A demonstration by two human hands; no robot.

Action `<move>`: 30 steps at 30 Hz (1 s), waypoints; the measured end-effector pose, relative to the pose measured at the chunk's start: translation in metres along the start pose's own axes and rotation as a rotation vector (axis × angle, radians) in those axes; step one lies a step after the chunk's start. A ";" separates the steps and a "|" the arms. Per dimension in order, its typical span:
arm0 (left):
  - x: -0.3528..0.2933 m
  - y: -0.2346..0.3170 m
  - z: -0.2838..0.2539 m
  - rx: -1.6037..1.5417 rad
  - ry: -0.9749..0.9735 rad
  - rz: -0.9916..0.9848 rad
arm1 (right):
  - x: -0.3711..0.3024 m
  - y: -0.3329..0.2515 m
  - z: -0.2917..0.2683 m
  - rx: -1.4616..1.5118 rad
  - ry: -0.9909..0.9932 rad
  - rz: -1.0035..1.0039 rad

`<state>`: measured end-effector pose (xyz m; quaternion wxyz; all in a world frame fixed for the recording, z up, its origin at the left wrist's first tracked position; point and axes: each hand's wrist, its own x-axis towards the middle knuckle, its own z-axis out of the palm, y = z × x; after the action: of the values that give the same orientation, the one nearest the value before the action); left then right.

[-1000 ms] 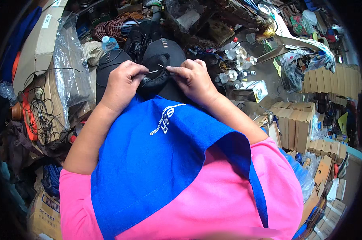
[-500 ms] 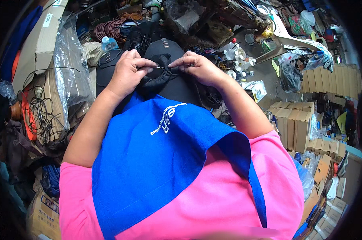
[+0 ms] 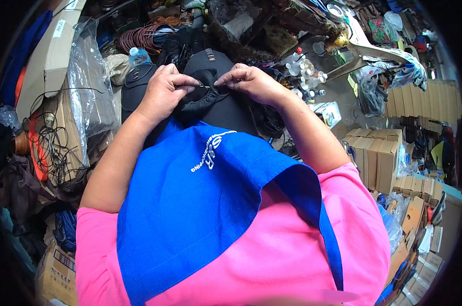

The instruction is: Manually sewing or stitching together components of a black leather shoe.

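Note:
My left hand (image 3: 168, 91) is closed in a pinch on a thin, pale, needle-like piece (image 3: 204, 86) that sticks out past the fingertips. Below it lies a black fabric item (image 3: 199, 104) with a curved edge and coarse stitching, resting on my lap in dark trousers; it looks like part of a shoe, though its kind is unclear. My right hand (image 3: 247, 84) is just to the right, also pinched, thumb against fingers beside the black fabric. What the right fingers grip is too small to make out.
A blue apron (image 3: 190, 168) covers my front. Left are clear plastic sheeting (image 3: 90, 81), a cardboard box (image 3: 50, 56) and tangled black wire (image 3: 52, 148). Small bottles (image 3: 305, 71) stand ahead right. Stacked cardboard boxes (image 3: 373, 153) are beyond my right arm. A coiled reddish cord (image 3: 141, 38) lies ahead.
Both hands stay almost in place, still pinched over the black fabric. The right fingertips have shifted very slightly; the thin piece remains at the left fingertips.

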<state>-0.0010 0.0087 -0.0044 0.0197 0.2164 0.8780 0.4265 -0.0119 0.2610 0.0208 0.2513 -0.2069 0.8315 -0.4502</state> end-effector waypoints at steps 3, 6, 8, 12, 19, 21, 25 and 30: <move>0.000 0.001 -0.001 -0.009 -0.004 -0.001 | 0.001 0.001 -0.001 0.015 -0.018 -0.027; 0.001 0.002 -0.001 -0.014 -0.008 0.000 | 0.001 0.001 -0.001 0.018 -0.026 -0.005; 0.001 0.002 -0.001 -0.014 -0.011 0.002 | 0.001 0.002 -0.002 0.016 -0.025 -0.007; 0.001 0.000 0.000 -0.013 -0.019 0.003 | 0.000 0.003 -0.001 0.010 -0.030 -0.019; 0.000 0.000 0.001 -0.019 -0.019 0.010 | 0.000 0.004 -0.002 0.026 -0.029 -0.020; 0.000 0.000 0.002 -0.024 -0.022 0.010 | -0.001 0.004 -0.002 0.036 -0.031 -0.020; 0.002 -0.003 0.005 -0.092 -0.048 0.016 | -0.002 0.006 -0.002 0.100 -0.049 0.002; 0.012 -0.003 0.005 -0.199 -0.145 -0.037 | 0.003 0.009 -0.003 0.140 -0.072 0.038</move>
<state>-0.0122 0.0152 -0.0079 0.1122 0.2273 0.8314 0.4945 -0.0166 0.2659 0.0136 0.3034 -0.1891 0.7921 -0.4948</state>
